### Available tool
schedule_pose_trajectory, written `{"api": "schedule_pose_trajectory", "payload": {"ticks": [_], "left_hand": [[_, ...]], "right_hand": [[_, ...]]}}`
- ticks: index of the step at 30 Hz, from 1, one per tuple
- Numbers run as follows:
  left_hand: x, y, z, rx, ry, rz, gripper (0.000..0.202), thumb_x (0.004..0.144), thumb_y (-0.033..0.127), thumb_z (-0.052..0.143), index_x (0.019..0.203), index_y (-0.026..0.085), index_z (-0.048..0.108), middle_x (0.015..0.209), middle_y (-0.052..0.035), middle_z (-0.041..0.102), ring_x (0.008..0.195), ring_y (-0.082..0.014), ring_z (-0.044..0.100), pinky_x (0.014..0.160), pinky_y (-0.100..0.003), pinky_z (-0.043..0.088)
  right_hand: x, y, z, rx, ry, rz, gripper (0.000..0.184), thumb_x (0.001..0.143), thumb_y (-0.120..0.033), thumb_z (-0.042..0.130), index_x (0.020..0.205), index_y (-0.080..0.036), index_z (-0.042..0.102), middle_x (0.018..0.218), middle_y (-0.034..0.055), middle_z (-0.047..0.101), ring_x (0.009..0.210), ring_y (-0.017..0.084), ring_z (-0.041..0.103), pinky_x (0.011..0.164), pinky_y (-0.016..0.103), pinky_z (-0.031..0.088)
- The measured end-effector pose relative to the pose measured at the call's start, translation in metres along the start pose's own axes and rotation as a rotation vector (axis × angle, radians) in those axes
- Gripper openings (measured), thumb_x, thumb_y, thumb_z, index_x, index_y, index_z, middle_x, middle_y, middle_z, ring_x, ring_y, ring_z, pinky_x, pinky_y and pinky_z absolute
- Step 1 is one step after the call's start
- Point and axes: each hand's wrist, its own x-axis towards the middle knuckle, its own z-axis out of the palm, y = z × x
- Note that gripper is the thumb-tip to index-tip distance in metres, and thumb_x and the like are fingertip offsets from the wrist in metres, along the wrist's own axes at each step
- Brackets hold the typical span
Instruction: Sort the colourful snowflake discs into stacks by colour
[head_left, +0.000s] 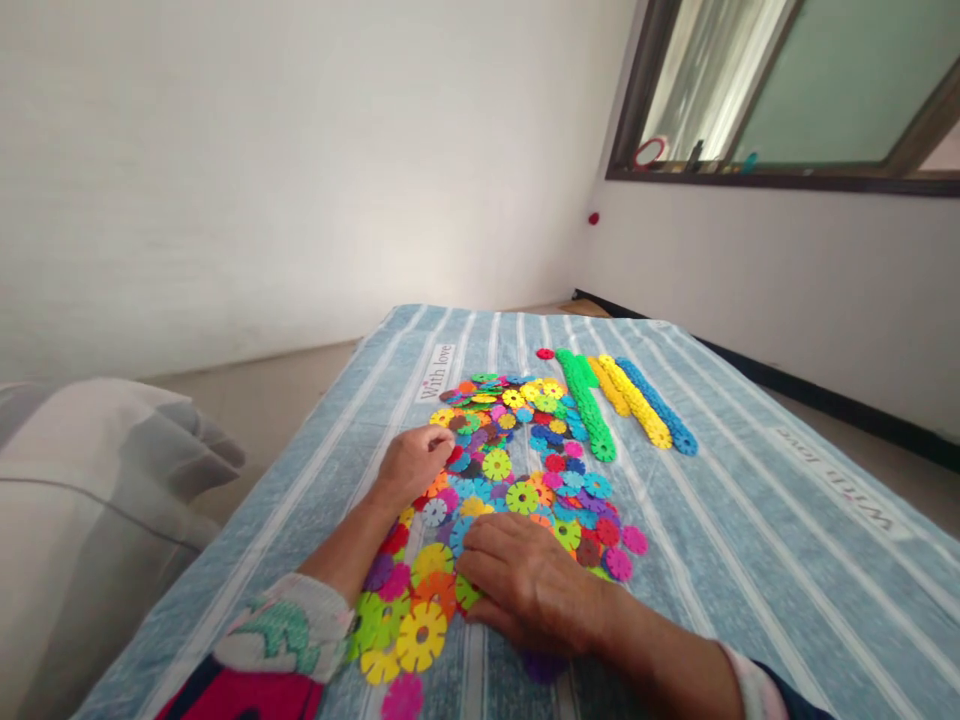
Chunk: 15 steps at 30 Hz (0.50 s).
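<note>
A wide pile of flat, notched plastic flower discs point(496, 464) in many colours lies on the striped cloth. My left hand point(415, 466) rests at the pile's left edge with its fingers curled in; whatever they hold is hidden, though a red disc shows beside the fingertips. Lower down, my right hand point(525, 580) reaches over the pile from the right, fingers bent and pressed together. Between its fingers and thumb a green disc point(466, 592) partly shows, and I cannot tell whether it is gripped. Close by lies a yellow disc point(421, 635).
Right of the pile lie rows of overlapping discs: a green row point(587, 405), a yellow row point(636, 400) with a short orange one beside it, and a blue row point(658, 405). A single red disc point(545, 354) sits behind. Grey fabric point(97, 480) drapes at left.
</note>
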Motion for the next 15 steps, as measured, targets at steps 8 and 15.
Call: {"api": "schedule_pose_trajectory", "payload": {"ticks": [8, 15], "left_hand": [[0.0015, 0.0006, -0.0012, 0.012, -0.011, -0.016, 0.025, 0.071, 0.034, 0.05, 0.074, 0.021, 0.071, 0.068, 0.0003, 0.072, 0.066, -0.0167, 0.064, 0.063, -0.024, 0.046], [0.0004, 0.0014, -0.0005, -0.006, -0.011, -0.011, 0.023, 0.07, 0.033, 0.051, 0.072, 0.022, 0.07, 0.069, 0.0009, 0.072, 0.067, -0.0162, 0.064, 0.062, -0.023, 0.046]], "right_hand": [[0.0011, -0.0006, -0.0066, -0.066, 0.012, 0.042, 0.014, 0.094, -0.028, 0.05, 0.086, -0.017, 0.054, 0.084, 0.0043, 0.061, 0.08, 0.019, 0.052, 0.073, 0.031, 0.041], [-0.0018, 0.0017, -0.0021, -0.01, 0.036, 0.052, 0.012, 0.094, -0.029, 0.049, 0.09, -0.019, 0.053, 0.084, 0.0044, 0.061, 0.083, 0.019, 0.053, 0.074, 0.031, 0.04]]}}
